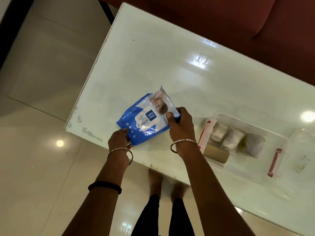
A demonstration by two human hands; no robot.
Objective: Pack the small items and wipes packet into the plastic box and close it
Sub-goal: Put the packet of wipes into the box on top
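Blue-and-white wet wipes packet (144, 116), printed side up, raised over the table's near-left part. Clear plastic box (265, 132) with red latches, open, at right, holding blurred wrapped small items (226, 137).

I see a glossy blue-and-white plastic-film wipes packet (144, 119) over a smooth, highly reflective pale glass-like tabletop (170, 53). The clear plastic box (265, 128) looks glossy, its red plastic clips (274, 162) matt. Thin metal bangles (184, 142) shine; floor tiles (42, 65) look polished.
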